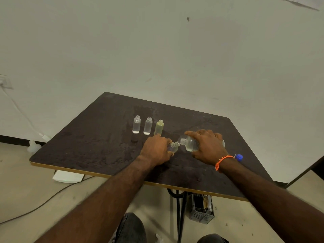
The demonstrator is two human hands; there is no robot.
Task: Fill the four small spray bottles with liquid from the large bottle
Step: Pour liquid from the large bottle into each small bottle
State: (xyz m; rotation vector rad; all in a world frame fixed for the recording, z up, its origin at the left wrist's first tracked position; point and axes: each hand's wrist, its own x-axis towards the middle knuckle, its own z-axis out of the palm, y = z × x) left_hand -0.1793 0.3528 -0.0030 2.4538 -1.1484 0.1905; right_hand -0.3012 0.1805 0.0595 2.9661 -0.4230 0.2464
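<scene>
Pale beige flooring (pixel 26 193) is seen nearest the camera, with a grey slotted metal box (pixel 201 210) standing under the dark brown rectangular table with a light wooden edge (pixel 87 155). Above the tabletop, the left hand (pixel 156 150) is curled round a small clear plastic spray bottle without its cap (pixel 173 147), which is held tilted with its neck toward the right. The right hand (pixel 208 146), with an orange cord bracelet (pixel 222 161) on its wrist, is clamped over the large clear plastic bottle (pixel 190 144), which is held nearly on its side; its threaded mouth is placed against the small bottle's neck. Clear liquid is visible in the large bottle's lower side. A blue screw cap (pixel 238 157) lies on the table just beyond the right wrist. Farther back, three uncapped small bottles are stood upright in a row: a clear one at the left (pixel 136 125), a clear one in the middle (pixel 148 126), and a yellowish-tinted one at the right (pixel 159 127). A plain off-white wall (pixel 157 50) closes the scene.
</scene>
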